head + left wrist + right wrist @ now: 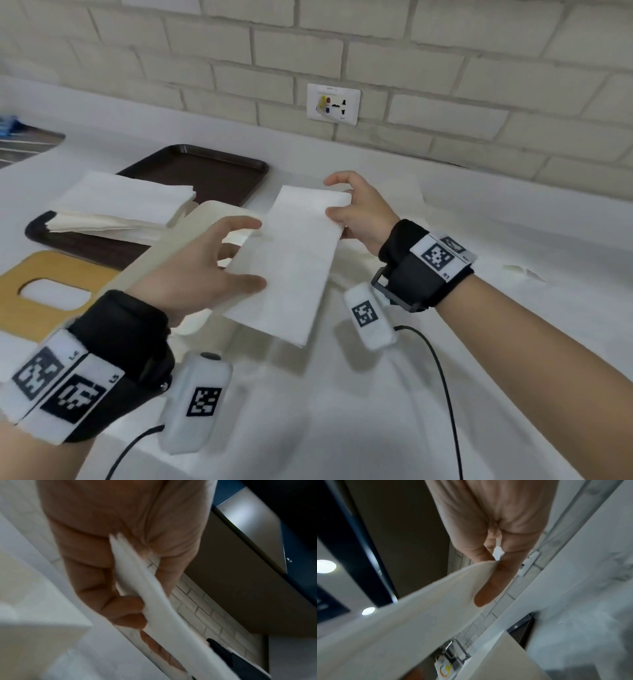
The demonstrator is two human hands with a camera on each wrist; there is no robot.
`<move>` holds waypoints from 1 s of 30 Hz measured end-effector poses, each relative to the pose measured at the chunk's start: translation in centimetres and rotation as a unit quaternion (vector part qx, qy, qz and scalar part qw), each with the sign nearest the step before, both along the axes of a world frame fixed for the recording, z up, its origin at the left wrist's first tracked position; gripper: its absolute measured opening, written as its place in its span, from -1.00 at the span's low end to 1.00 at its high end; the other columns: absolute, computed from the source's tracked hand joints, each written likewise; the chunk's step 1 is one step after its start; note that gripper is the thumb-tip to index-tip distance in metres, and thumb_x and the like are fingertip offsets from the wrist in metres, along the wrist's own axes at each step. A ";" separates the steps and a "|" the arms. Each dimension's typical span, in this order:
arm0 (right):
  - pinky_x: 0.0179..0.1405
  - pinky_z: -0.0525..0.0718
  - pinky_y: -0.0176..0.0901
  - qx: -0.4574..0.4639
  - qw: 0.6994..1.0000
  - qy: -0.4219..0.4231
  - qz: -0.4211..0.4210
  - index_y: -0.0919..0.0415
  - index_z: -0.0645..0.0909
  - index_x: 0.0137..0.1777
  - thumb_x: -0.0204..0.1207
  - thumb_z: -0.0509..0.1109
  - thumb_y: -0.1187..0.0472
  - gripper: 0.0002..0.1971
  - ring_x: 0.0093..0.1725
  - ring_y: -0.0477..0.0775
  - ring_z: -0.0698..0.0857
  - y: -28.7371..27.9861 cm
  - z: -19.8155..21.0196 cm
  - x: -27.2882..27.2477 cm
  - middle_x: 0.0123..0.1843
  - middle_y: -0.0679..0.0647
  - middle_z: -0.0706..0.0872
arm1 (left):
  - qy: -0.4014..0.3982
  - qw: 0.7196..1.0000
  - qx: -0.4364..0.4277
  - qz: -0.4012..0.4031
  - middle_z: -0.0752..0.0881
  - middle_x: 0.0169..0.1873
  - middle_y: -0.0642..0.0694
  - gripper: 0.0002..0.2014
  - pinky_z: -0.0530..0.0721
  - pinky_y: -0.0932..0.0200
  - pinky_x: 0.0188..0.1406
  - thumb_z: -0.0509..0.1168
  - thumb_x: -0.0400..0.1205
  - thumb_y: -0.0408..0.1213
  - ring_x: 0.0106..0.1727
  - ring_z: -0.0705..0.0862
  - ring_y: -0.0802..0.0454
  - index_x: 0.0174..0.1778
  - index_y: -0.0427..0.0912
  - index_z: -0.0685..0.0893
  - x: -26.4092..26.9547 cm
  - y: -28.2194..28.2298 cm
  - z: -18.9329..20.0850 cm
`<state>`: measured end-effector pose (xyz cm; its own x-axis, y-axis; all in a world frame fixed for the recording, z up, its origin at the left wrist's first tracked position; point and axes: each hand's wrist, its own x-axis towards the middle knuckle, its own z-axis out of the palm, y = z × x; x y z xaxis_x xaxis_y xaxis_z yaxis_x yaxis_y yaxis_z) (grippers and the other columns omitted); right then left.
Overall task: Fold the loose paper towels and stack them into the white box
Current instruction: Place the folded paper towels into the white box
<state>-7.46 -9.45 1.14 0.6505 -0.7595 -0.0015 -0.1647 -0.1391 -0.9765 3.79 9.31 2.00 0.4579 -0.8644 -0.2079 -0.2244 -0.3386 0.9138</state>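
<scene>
A folded white paper towel (294,260) hangs in the air between both hands, over the open white box (161,246). My left hand (251,255) grips its near left edge, thumb on top and fingers underneath. My right hand (331,197) pinches its far right corner between thumb and fingers. The left wrist view shows the towel (159,608) edge-on between thumb and fingers, beside the box (34,601). Seen from the right wrist, a finger (491,586) lies along the towel (419,615). A stack of paper towels (120,205) lies on the brown tray (212,171).
A wooden lid (44,267) with an oval slot lies left of the box on the white counter (376,411). Another white sheet (411,195) lies flat behind my right hand. A wall socket (334,104) sits in the brick wall behind.
</scene>
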 end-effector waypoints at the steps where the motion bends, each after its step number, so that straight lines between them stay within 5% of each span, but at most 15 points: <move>1: -0.44 0.66 -0.16 -0.038 0.999 0.014 0.010 0.07 0.47 0.03 0.45 0.17 0.57 -0.63 -0.21 0.11 0.55 0.3 0.0 1.1 -0.07 0.06 0.47 | -0.021 1.000 -0.002 0.004 0.74 -0.02 -0.11 -0.56 0.69 0.27 -0.32 0.41 0.49 -0.49 -0.26 0.72 0.03 0.19 0.08 0.61 0.8 0.9 0.3; 4: -0.26 0.55 -0.43 -0.202 0.975 0.072 0.050 0.11 0.56 -0.07 0.45 0.15 0.55 -0.67 -0.09 0.09 0.54 1.3 0.2 4.3 -0.07 -0.04 0.53 | -0.103 0.994 -0.001 0.046 0.78 -0.16 0.00 -0.76 0.62 0.32 -0.20 0.38 0.53 -0.40 -0.35 0.68 0.16 -0.09 0.10 0.74 3.0 2.8 0.5; 7: -0.14 0.36 -0.60 -0.305 0.939 0.130 0.093 0.27 0.68 0.05 0.52 0.14 0.55 -0.67 0.16 0.06 0.55 2.1 0.3 7.5 0.07 0.07 0.57 | -0.159 0.983 0.036 0.084 0.70 -0.01 0.01 -0.80 0.49 0.22 -0.08 0.36 0.56 -0.32 -0.15 0.67 0.13 0.00 0.08 0.73 4.8 3.7 0.3; 13: 0.39 0.43 -0.15 -0.392 0.831 0.337 0.204 0.22 0.53 0.37 0.57 0.11 0.50 -0.57 0.44 0.14 0.43 3.3 -0.5 11.9 0.43 0.16 0.47 | -0.215 0.958 0.179 0.066 0.58 0.17 -0.08 -0.72 0.50 0.21 -0.09 0.40 0.51 -0.37 0.02 0.59 -0.05 0.08 0.04 0.64 7.8 3.5 -2.5; 19: 0.29 0.54 -0.09 -0.393 0.771 0.455 0.210 0.31 0.51 0.38 0.63 0.10 0.43 -0.64 0.32 0.23 0.58 3.7 -1.9 13.7 0.41 0.25 0.50 | -0.235 0.934 0.270 0.013 0.56 -0.10 0.00 -0.61 0.60 0.27 -0.33 0.42 0.46 -0.42 -0.28 0.62 0.09 0.14 0.03 0.59 7.8 2.4 -4.0; 23: 0.24 0.57 -0.02 -0.378 0.767 0.476 0.206 0.32 0.55 0.33 0.62 0.10 0.44 -0.65 0.23 0.31 0.62 3.7 -2.7 14.3 0.38 0.26 0.49 | -0.250 0.915 0.316 -0.015 0.60 0.03 -0.10 -0.52 0.70 0.09 -0.05 0.48 0.40 -0.42 -0.15 0.68 -0.06 0.23 -0.07 0.59 7.7 1.9 -4.3; 26: 0.24 0.59 -0.04 -0.378 0.769 0.472 0.207 0.30 0.56 0.34 0.62 0.08 0.43 -0.63 0.23 0.28 0.62 3.8 -2.6 14.3 0.38 0.25 0.52 | -0.262 0.908 0.326 -0.014 0.60 -0.03 -0.10 -0.51 0.69 0.10 -0.05 0.49 0.41 -0.41 -0.16 0.64 -0.05 0.25 -0.11 0.57 7.7 1.7 -4.2; 30: 0.18 0.56 -0.06 -0.405 0.729 0.493 0.248 0.29 0.54 0.34 0.61 0.12 0.43 -0.65 0.23 0.28 0.62 4.1 -2.8 14.1 0.37 0.26 0.51 | -0.323 0.876 0.354 -0.052 0.60 -0.10 -0.04 -0.60 0.58 0.20 -0.16 0.46 0.45 -0.34 -0.12 0.62 -0.01 0.21 -0.16 0.61 7.5 1.4 -4.0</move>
<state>6.63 -5.38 -1.62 0.8312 -0.4434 -0.3355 -0.4653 -0.8850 0.0170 11.26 10.72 -2.05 0.6043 -0.6673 -0.4353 -0.6799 -0.7167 0.1549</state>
